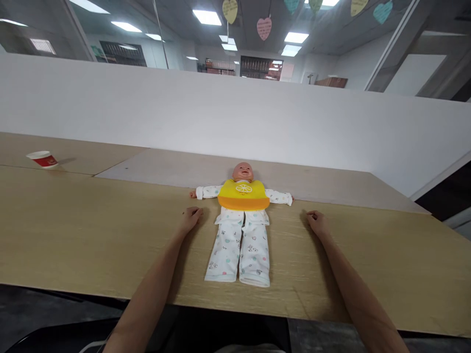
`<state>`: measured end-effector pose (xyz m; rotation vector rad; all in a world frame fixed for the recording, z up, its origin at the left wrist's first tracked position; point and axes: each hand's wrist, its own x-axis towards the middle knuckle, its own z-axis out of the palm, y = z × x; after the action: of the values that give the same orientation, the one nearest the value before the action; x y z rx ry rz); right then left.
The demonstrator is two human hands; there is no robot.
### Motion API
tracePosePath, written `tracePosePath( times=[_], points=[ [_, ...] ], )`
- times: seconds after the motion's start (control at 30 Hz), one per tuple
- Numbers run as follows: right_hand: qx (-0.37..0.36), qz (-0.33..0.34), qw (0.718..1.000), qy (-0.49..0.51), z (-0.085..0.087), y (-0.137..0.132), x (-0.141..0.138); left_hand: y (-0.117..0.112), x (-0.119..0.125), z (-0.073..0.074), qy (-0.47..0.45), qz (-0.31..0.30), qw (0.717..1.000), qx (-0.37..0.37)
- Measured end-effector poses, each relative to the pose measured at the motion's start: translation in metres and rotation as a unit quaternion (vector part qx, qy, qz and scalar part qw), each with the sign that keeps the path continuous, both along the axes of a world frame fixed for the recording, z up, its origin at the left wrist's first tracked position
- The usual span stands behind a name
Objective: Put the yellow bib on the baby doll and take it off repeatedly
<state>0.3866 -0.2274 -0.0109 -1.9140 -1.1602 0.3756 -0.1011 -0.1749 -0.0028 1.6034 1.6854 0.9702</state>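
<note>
A baby doll lies on its back on the table, arms stretched out to both sides. It is dressed in a white patterned top and matching trousers. A yellow bib with an orange catch pocket covers its chest. My left hand rests on the table to the left of the doll, just below its sleeve, fingers curled in. On the other side, my right hand also rests with curled fingers, apart from the doll. Nothing shows in either hand.
A red and white paper cup stands tilted-looking at the far left. Behind the table runs a low white wall topped with glass. Heart-shaped notes hang on the glass. The table's front edge is close to my body.
</note>
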Motion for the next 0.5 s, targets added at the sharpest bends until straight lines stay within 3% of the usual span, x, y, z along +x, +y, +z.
tracePosePath(
  times=[0.23, 0.5],
  points=[
    [0.014, 0.009, 1.000, -0.020, -0.009, -0.001, 0.001, 0.006, -0.005, -0.009, -0.006, 0.024, 1.000, 0.016],
    [-0.001, 0.041, 0.997, -0.065, -0.028, 0.005, 0.006, 0.010, -0.008, -0.015, -0.008, 0.007, 1.000, 0.007]
  ],
)
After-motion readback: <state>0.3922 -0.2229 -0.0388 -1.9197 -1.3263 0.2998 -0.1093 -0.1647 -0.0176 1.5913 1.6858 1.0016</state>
